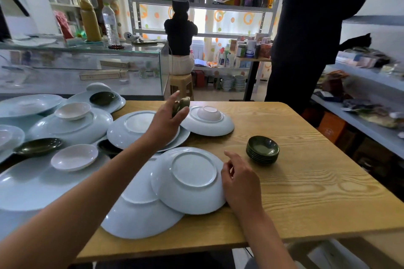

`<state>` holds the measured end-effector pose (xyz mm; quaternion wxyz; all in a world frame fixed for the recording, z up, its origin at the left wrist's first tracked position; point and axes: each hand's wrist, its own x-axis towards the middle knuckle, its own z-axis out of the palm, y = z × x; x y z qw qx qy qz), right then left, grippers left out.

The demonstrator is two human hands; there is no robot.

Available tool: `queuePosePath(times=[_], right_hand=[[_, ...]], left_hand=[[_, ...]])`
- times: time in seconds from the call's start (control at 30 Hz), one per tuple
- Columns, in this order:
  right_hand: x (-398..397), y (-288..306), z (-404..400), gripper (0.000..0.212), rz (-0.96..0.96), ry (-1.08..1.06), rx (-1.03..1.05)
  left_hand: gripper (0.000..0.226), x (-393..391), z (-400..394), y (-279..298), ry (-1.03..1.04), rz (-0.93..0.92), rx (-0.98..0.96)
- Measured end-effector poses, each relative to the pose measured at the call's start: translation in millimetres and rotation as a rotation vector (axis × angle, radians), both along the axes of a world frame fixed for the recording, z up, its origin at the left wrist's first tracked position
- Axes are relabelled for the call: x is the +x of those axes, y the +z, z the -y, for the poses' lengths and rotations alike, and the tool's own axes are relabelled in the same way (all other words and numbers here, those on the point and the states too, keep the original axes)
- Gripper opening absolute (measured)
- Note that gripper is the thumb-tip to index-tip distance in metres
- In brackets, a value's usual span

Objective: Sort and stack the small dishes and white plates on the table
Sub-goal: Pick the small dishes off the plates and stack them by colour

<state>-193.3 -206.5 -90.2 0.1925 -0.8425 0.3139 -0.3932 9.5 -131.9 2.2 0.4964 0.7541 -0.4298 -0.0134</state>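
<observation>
Two bare forearms come in from the bottom of the frame, no sleeves showing on either. The left hand [167,113] and right hand [239,178] are bare too: no gloves, rings, watch or bands in sight on fingers or wrists.

A wooden table [306,181] with pale grain fills the foreground. Beyond its far left corner stands a glass display counter [87,65] with bottles on top. Against the far wall a metal shelving rack [203,4] holds bottles and boxes, backlit by daylight through a curtain [238,19] dotted orange and green. A person in black sits on a yellow stool [181,85] facing it; another stands by grey shelves [360,76] at the right.
</observation>
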Motion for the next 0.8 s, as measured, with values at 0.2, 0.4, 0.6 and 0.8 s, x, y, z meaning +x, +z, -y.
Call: queuePosePath(times=[0.2,0.4,0.6,0.8], right_hand=[[-3.4,2.2,-4.7,0.037,0.089,0.064,0.072],[-6.0,6.1,-4.8,0.041,0.103,0.101,0.047],[-9.2,2.9,0.2,0.032,0.172,0.091,0.035],[-15.0,3.9,9.8,0.024,0.451,-0.086,0.198]], left_hand=[[0.025,-71.8,7.1,9.1,-0.187,-0.815,-0.191],[0.032,-100.2,18.5,-2.4,-0.187,-0.974,-0.128],[0.028,-117.0,25.2,-9.0,-0.241,-0.945,-0.095],[0.049,-111.3,30.1,-20.3,-0.348,-0.430,0.051]])
